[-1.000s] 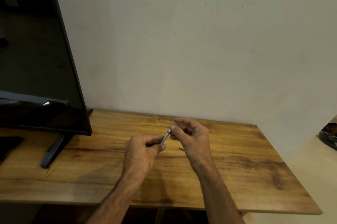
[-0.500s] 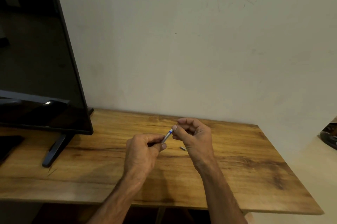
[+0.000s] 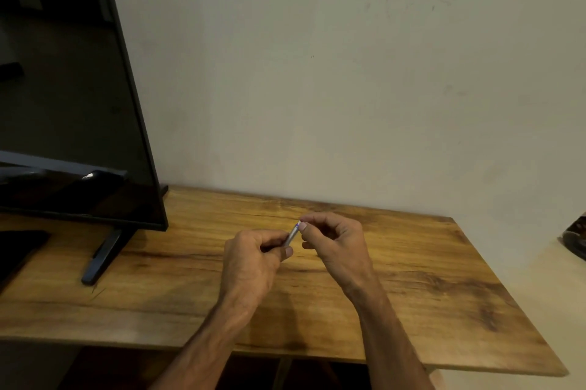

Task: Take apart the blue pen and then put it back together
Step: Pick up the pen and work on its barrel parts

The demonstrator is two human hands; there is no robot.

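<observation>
1. The left hand [image 3: 250, 259] is clenched around the lower part of the blue pen [image 3: 292, 234], above the wooden table [image 3: 428, 294].
2. The pen slants up and away from that fist toward the right hand [image 3: 336, 243].
3. The right hand pinches the pen's top end — the part with a blue band, apparently — between thumb and fingertips [image 3: 303, 226].
4. A television [image 3: 73, 104] stands well left of the left hand.

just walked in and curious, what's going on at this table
A person is working on a pen above a wooden table. The left hand grips the barrel, and the right hand pinches the upper end, where a blue band shows. Whether the end is coming off or going back on can't be told. A dark screen stands at the table's left.
</observation>
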